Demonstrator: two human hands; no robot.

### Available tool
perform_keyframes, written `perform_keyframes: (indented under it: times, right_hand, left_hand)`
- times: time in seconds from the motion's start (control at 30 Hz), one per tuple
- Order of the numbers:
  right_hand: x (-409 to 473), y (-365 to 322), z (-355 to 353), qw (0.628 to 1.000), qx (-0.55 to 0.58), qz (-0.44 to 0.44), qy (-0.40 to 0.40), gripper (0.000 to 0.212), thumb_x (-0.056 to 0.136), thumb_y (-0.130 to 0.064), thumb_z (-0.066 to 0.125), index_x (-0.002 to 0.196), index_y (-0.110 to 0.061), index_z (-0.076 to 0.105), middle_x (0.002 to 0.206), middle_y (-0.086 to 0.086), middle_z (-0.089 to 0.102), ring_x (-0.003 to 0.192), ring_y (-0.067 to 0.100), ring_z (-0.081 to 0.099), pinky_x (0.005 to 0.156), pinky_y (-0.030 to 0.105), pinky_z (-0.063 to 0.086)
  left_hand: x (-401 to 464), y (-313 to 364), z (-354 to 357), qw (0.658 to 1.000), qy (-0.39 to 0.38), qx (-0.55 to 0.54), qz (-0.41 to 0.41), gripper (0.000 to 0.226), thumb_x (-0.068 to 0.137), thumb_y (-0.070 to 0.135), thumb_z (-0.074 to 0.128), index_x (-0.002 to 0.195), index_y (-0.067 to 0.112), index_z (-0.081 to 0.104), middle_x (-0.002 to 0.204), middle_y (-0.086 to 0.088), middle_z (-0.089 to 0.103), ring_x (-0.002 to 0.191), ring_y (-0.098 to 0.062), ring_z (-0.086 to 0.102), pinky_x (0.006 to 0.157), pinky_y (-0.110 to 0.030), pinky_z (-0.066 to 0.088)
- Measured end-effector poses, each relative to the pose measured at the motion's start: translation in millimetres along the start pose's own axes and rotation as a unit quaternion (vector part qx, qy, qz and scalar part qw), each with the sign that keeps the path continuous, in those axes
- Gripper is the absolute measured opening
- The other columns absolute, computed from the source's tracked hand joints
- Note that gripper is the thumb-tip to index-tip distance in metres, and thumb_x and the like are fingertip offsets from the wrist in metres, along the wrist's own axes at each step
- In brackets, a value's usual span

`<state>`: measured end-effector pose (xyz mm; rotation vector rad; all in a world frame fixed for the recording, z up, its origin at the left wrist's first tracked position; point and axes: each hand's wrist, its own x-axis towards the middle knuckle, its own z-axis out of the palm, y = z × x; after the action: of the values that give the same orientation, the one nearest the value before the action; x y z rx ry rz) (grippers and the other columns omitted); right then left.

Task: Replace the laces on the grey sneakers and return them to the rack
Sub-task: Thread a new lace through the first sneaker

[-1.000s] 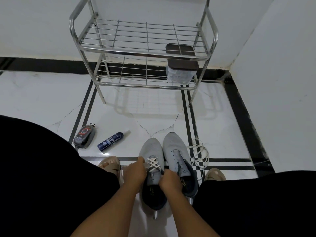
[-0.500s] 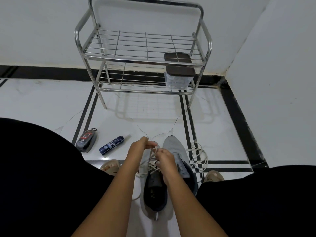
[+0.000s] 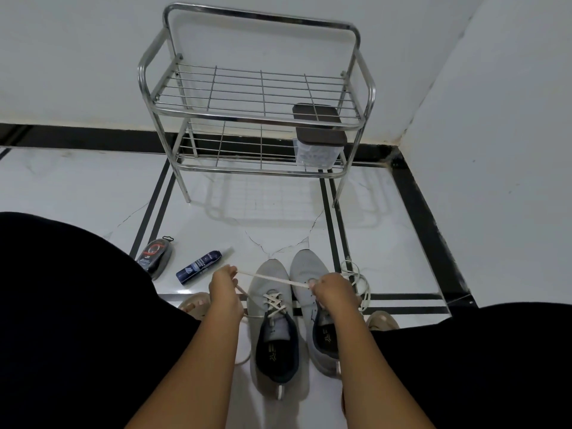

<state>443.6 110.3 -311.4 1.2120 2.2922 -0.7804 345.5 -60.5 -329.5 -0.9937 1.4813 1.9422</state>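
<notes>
Two grey sneakers stand side by side on the white floor between my knees. The left sneaker (image 3: 272,323) carries a cream lace (image 3: 272,278) crossed through its eyelets. My left hand (image 3: 224,287) and my right hand (image 3: 332,289) each pinch one end of that lace, stretched taut between them above the toe. The right sneaker (image 3: 309,274) shows no lace; my right hand covers part of it. A loose white lace (image 3: 360,280) lies coiled on the floor to its right. The steel rack (image 3: 257,119) stands ahead against the wall, both shelves bare of shoes.
A clear box with a dark lid (image 3: 318,140) sits on the rack's lower shelf at the right. A shoe-polish sponge (image 3: 154,252) and a blue spray bottle (image 3: 199,266) lie on the floor to the left. White walls close the corner at right.
My hands rose from the left sneaker's collar to its lace, then drew apart sideways, pulling the lace ends taut. The camera tilted up, showing more of the rack.
</notes>
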Motion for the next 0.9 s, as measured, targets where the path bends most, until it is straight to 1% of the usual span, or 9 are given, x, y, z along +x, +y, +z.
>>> perform_keyframes:
  times: [0.1,0.17,0.27,0.33,0.4,0.5,0.6,0.73,0.9]
  right_hand:
    - [-1,-2,2,0.999,-0.028,-0.017,0.033,0.023,0.093,-0.019,0.050,0.103,-0.007,0.067,0.110,0.011,0.066,0.101,0.028,0.061,0.083,0.032,0.048]
    - [-4,-10,6,0.998,-0.018,-0.065,0.006,0.031,0.088,-0.004,0.048,0.113,-0.006,0.066,0.115,0.013,0.065,0.106,0.031,0.061,0.088,0.033,0.052]
    - [-8,-19,15,0.990,0.068,-0.117,-0.030,0.026,0.084,0.001,0.052,0.103,-0.012,0.064,0.105,0.012,0.068,0.095,0.030,0.067,0.088,0.043,0.055]
    - [-10,-25,21,0.984,0.128,-0.121,-0.036,0.015,0.084,-0.003,0.056,0.083,-0.018,0.061,0.085,0.004,0.072,0.078,0.022,0.070,0.082,0.044,0.058]
    - [-8,-28,25,0.979,0.147,-0.139,-0.017,0.021,0.082,-0.010,0.068,0.067,-0.023,0.062,0.068,-0.007,0.068,0.067,0.011,0.066,0.079,0.037,0.059]
    - [-5,-27,26,0.966,0.224,-0.129,-0.013,0.011,0.082,-0.016,0.074,0.072,-0.020,0.071,0.067,-0.005,0.067,0.064,0.009,0.062,0.074,0.032,0.058]
    - [-1,-24,24,0.940,0.321,-0.108,-0.043,0.011,0.088,-0.010,0.069,0.093,0.000,0.071,0.081,0.014,0.070,0.069,0.015,0.066,0.074,0.027,0.059]
    - [1,-23,24,0.926,0.367,-0.075,-0.033,0.004,0.092,-0.010,0.063,0.088,-0.010,0.060,0.090,0.019,0.072,0.077,0.022,0.070,0.081,0.037,0.059]
    - [9,-14,33,0.942,0.329,-0.058,0.019,0.019,0.085,-0.019,0.072,0.076,-0.010,0.058,0.075,0.009,0.068,0.065,0.019,0.064,0.071,0.036,0.058]
  left_hand:
    - [-2,-5,-2,0.995,0.024,0.092,-0.024,0.016,0.095,0.014,0.044,0.107,0.009,0.052,0.076,-0.001,0.044,0.066,-0.018,0.044,0.070,-0.033,0.038]
    - [0,-9,-3,0.978,0.017,0.209,0.018,0.034,0.096,0.008,0.039,0.129,0.005,0.046,0.093,-0.010,0.053,0.087,-0.030,0.054,0.081,-0.038,0.042]
    - [-1,-14,-1,0.864,0.054,0.491,0.096,0.046,0.094,0.005,0.039,0.140,0.012,0.041,0.140,-0.019,0.039,0.119,-0.036,0.048,0.091,-0.038,0.044]
    - [-8,-18,3,0.788,0.050,0.591,0.164,0.040,0.093,0.012,0.040,0.130,0.019,0.052,0.135,-0.017,0.040,0.117,-0.037,0.048,0.093,-0.039,0.045]
    - [-10,-21,8,0.754,0.033,0.616,0.227,0.033,0.095,0.017,0.039,0.120,0.022,0.060,0.125,-0.014,0.047,0.112,-0.035,0.049,0.091,-0.039,0.046]
    - [-5,-25,13,0.759,-0.107,0.583,0.270,0.029,0.100,0.018,0.041,0.114,0.019,0.065,0.121,-0.007,0.060,0.109,-0.027,0.056,0.089,-0.031,0.045]
    - [-6,-30,15,0.798,-0.225,0.514,0.221,0.024,0.100,0.020,0.045,0.108,0.016,0.067,0.108,-0.002,0.068,0.104,-0.020,0.060,0.084,-0.029,0.043]
    - [-2,-36,14,0.813,-0.224,0.493,0.213,0.015,0.093,0.027,0.061,0.095,0.016,0.071,0.095,-0.003,0.072,0.089,-0.017,0.063,0.077,-0.028,0.046]
    - [-3,-38,17,0.853,-0.207,0.437,0.198,0.023,0.085,0.035,0.070,0.087,0.012,0.071,0.084,0.001,0.069,0.079,-0.012,0.060,0.073,-0.025,0.044]
